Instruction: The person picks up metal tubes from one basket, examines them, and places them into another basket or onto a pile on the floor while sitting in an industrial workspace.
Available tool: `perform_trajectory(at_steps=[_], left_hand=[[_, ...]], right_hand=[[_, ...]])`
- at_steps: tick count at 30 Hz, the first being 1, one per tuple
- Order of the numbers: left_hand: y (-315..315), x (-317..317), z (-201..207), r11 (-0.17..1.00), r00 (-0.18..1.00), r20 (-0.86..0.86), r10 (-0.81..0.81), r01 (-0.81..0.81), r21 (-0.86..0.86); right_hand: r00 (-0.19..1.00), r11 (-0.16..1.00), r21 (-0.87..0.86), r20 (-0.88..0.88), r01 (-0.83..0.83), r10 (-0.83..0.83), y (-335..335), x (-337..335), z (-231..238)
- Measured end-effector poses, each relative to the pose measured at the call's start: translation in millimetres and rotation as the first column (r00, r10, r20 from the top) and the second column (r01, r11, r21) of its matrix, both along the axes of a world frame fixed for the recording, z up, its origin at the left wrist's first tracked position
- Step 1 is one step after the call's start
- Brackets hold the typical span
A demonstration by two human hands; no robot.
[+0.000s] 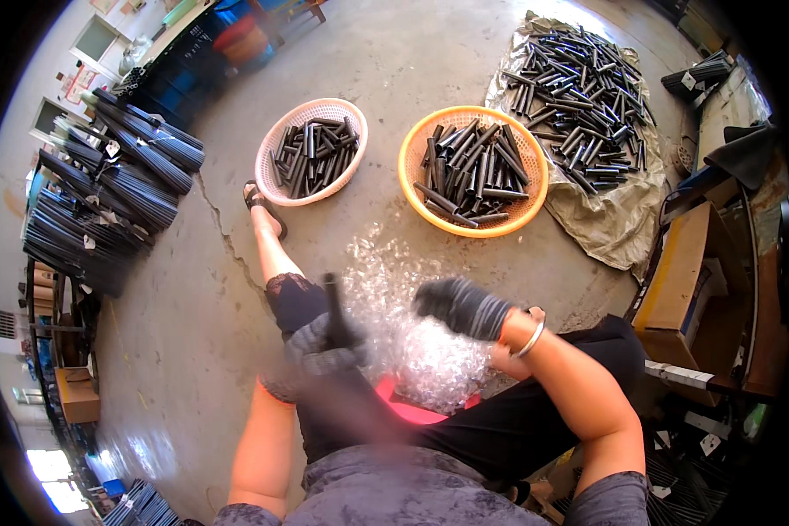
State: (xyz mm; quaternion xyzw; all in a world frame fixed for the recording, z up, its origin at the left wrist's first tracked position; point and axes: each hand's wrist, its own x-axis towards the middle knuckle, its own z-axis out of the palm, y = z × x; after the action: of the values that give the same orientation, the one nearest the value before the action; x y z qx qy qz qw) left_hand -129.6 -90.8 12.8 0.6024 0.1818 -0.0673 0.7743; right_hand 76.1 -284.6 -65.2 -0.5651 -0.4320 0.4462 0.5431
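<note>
Black tube [331, 302]: short, dark, upright, sticks up out of the left hand [324, 344] over the lap, blurred. Same kind of tubes fill the baskets ahead.

Left hand: grey-black knit glove, fist closed round the tube's lower part, motion-blurred. Forearm bare, comes up from the lower edge, elbow bent, hand just above the left thigh.

Bubble wrap [412, 337]: clear crumpled sheet, lies between the two hands, spills over the lap and a red-pink stool [408, 405] edge, runs forward onto the floor.

Right hand [460, 307]: dark knit glove, fingers curled loosely, half closed, palm down above the wrap. Cannot tell whether it grips the wrap or only hovers over it. Silver bangle [530, 337] on the wrist. Forearm bare, comes in from lower right, bent inward at the elbow.

Rest, left to right: bundles of long black rods [118, 188] stacked at far left; white basket [276, 171] of tubes on the concrete floor [193, 333]; orange basket [412, 175] of tubes beside it; loose pile of tubes on a sack [609, 223] at upper right; cardboard box [679, 272] at right.
</note>
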Motion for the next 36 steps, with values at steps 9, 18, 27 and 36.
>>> perform_trajectory(at_steps=[9,18,27,36], left_hand=[[-15.1,7.2,10.8,0.999,0.994,-0.099,0.045,-0.046,-0.008],[5.8,-14.7,4.9,0.971,0.979,-0.079,0.187,-0.197,-0.137],[6.2,-7.5,1.2,0.979,0.998,-0.046,0.051,-0.059,-0.193],[-16.9,13.6,-0.1,0.989,1.000,0.024,-0.016,0.019,-0.144]], right_hand=[[0.896,0.995,-0.085,0.443,0.060,-0.016,13.8,-34.5,49.4],[0.747,0.874,-0.279,0.652,0.398,-0.132,1.1,30.1,19.8],[0.897,0.942,-0.218,0.417,0.257,-0.148,-6.2,18.7,4.2],[0.934,0.982,-0.071,0.304,-0.175,0.188,14.1,-30.1,47.0]])
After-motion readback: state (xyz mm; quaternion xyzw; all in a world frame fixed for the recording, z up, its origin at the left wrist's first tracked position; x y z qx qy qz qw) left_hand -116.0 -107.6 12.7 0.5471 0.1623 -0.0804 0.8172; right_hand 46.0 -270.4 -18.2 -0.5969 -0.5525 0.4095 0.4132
